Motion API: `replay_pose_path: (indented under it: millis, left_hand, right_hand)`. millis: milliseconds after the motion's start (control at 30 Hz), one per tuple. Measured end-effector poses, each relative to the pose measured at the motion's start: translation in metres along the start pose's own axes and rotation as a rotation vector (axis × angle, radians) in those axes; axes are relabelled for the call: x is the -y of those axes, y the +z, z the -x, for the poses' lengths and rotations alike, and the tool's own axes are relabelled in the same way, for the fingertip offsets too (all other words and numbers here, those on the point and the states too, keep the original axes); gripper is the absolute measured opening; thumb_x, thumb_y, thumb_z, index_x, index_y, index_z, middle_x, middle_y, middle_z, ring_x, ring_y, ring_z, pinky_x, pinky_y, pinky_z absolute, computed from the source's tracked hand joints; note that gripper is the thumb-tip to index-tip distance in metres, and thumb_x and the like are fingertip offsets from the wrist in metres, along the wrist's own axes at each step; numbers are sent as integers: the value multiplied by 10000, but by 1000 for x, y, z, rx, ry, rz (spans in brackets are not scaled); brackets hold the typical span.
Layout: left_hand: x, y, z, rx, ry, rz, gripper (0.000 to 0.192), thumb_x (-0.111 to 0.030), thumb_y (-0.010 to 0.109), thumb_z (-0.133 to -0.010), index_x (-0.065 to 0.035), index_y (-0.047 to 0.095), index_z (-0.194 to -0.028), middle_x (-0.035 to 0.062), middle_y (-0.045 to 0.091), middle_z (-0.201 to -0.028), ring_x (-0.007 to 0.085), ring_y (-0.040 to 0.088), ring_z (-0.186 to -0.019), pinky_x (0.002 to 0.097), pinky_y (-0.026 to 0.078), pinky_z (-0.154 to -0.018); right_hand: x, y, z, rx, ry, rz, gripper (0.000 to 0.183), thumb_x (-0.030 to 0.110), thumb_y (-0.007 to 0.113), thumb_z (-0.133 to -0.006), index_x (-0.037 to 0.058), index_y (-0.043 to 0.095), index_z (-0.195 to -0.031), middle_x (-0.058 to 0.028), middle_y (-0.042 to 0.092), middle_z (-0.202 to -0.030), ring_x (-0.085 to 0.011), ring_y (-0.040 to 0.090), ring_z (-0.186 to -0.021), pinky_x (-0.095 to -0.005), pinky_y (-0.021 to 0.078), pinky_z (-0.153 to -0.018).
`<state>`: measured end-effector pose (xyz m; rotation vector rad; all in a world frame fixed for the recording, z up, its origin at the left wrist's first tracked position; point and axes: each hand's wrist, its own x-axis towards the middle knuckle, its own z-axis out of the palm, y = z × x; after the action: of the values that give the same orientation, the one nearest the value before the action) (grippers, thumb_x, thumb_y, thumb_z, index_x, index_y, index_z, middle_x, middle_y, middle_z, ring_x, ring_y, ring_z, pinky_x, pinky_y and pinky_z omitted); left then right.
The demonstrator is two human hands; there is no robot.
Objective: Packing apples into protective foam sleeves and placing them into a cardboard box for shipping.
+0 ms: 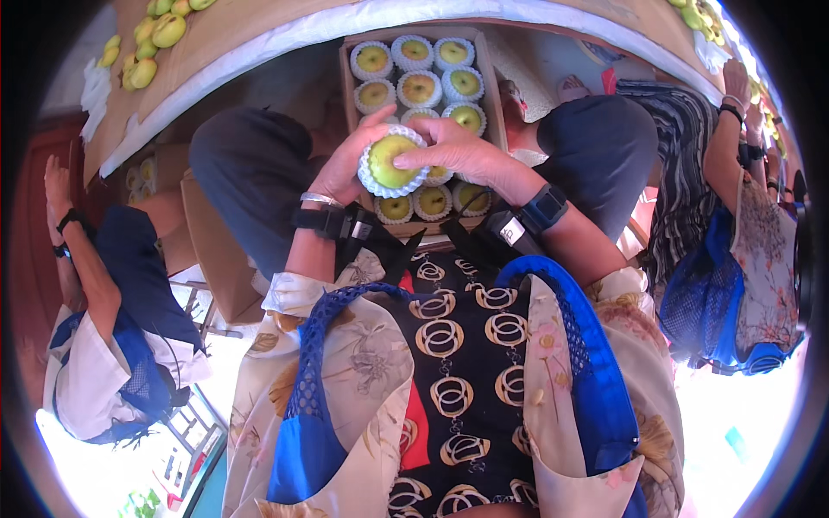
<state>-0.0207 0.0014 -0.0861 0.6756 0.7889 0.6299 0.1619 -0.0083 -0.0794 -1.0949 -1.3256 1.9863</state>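
A green apple sits in a white foam net sleeve, held between both hands above a carton. My left hand cups its left side. From the right, my right hand grips it, with the thumb pressed on the bare face of the fruit. Below them stands an open cardboard box between my knees, filled with rows of apples in white foam nets. One netted apple shows a reddish blush. My hands and the held fruit hide part of the middle rows.
A cardboard-covered table with a white edge runs ahead, bearing loose green apples at the left. Co-workers sit on both sides; one raises an arm at right. Another cardboard box stands beside my left leg.
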Motion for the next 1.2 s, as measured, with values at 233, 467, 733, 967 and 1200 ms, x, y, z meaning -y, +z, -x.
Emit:
replay_pose_path:
  millis: [233, 467, 733, 967, 1200]
  left_hand:
    - [0, -25, -3, -356, -153, 86, 517, -354, 452, -871, -20, 374, -1259, 143, 509, -1172, 258, 518, -1046, 386, 438, -867]
    - [7, -40, -2, -381, 45, 388, 268, -236, 478, -866, -28, 511, -1032, 128, 557, -1074, 275, 533, -989, 419, 433, -864]
    - [9, -40, -1, -379, 54, 440, 262, -215, 502, -854, -28, 513, -1037, 127, 562, -1065, 267, 540, -975, 419, 442, -856]
    - [8, -36, -1, -394, 46, 440, 245, -204, 503, -855, -32, 520, -1028, 122, 572, -1050, 261, 547, -968, 422, 444, -855]
    - [11, -37, -5, -382, 38, 431, 232, -198, 500, -857, -38, 510, -1025, 121, 571, -1050, 260, 545, -974, 424, 444, -855]
  right_hand:
    - [-28, -12, 2, 4, 164, -31, 422, 232, 688, -744, -2, 544, -1064, -52, 596, -960, -101, 553, -844, -233, 439, -745]
    - [-100, -6, -3, 47, 590, 89, 354, 320, 714, -694, 29, 594, -857, -24, 597, -727, -108, 557, -592, -205, 446, -534]
    - [-99, 26, -9, -152, 786, -373, 245, 251, 670, -746, 66, 604, -893, -21, 625, -747, -83, 555, -553, -183, 435, -471]
    - [-156, 16, -31, -52, 679, -319, 257, 215, 675, -743, 48, 599, -924, -23, 609, -733, -96, 553, -570, -222, 418, -460]
    - [-196, 38, -38, -160, 320, -410, 403, 129, 728, -696, 4, 566, -1043, -71, 620, -932, -168, 599, -819, -280, 479, -733]
